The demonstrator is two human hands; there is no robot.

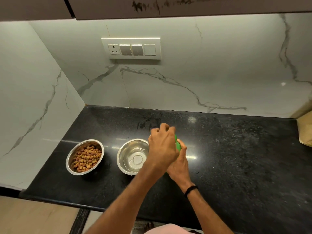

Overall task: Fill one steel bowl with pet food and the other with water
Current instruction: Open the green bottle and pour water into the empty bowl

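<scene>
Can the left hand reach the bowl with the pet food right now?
Probably yes, once it lets go: the left hand is gripping a green thing with the right hand. The food bowl sits uncovered just past the second bowl.

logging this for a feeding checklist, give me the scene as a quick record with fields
food bowl: steel, left, holds kibble
water bowl: steel, beside it, seems to hold clear water
green container: mostly hidden, between both hands
left hand: on top, fingers curled over it
right hand: grips it from below
surface: black counter
</scene>
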